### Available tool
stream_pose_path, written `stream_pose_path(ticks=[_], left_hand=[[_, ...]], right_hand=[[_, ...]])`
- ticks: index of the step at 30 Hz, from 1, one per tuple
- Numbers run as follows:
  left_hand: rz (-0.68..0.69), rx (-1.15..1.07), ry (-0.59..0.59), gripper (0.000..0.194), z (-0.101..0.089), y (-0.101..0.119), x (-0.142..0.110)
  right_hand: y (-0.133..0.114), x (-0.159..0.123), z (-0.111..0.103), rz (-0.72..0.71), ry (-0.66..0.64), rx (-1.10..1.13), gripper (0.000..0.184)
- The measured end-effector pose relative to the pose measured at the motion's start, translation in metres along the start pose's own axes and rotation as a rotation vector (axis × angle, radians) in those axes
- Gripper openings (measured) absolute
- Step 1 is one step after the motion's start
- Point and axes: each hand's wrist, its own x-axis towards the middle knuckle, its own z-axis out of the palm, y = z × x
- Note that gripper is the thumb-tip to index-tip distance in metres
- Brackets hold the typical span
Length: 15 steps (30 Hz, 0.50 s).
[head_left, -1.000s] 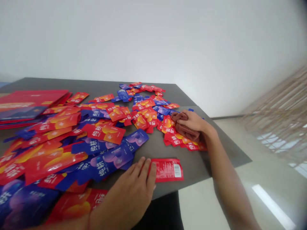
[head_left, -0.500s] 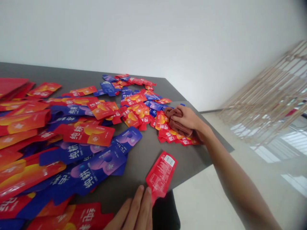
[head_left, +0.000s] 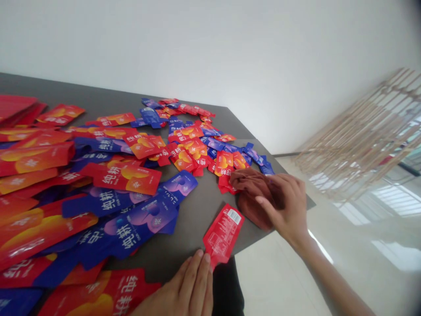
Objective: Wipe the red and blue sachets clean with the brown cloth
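Note:
My left hand (head_left: 184, 285) lies at the bottom of the view, its fingertips against the lower end of a red sachet (head_left: 223, 235). That sachet lies back side up on the dark grey table (head_left: 187, 215), its barcode showing. My right hand (head_left: 284, 204) closes around a crumpled brown cloth (head_left: 253, 197) at the table's right edge. The cloth touches the edge of a loose group of red and blue sachets (head_left: 226, 164). Part of the cloth is hidden by my fingers.
Many red and blue printed sachets cover the left and far table. A stack of red flat packs (head_left: 16, 107) sits at the far left. A wooden slat blind (head_left: 358, 136) stands at right, above a shiny tiled floor (head_left: 279, 281).
My right hand has drawn the brown cloth toward me, uncovering more sachets. The red sachet turned from lying flat to pointing upward, then stayed put. The view tilted slightly.

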Motion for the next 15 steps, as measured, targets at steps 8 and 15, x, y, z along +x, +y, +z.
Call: stream_pose_path(ticks=[8,15], left_hand=[[0.078,0.005,0.04,0.029,0.01,-0.001,-0.004],[0.01,-0.066,-0.027,0.027,-0.005,-0.007,0.003]], right_hand=[[0.067,-0.02,0.004,0.62,0.31,0.193,0.01],[0.112,-0.032,0.019,0.826,0.091,0.274,0.002]])
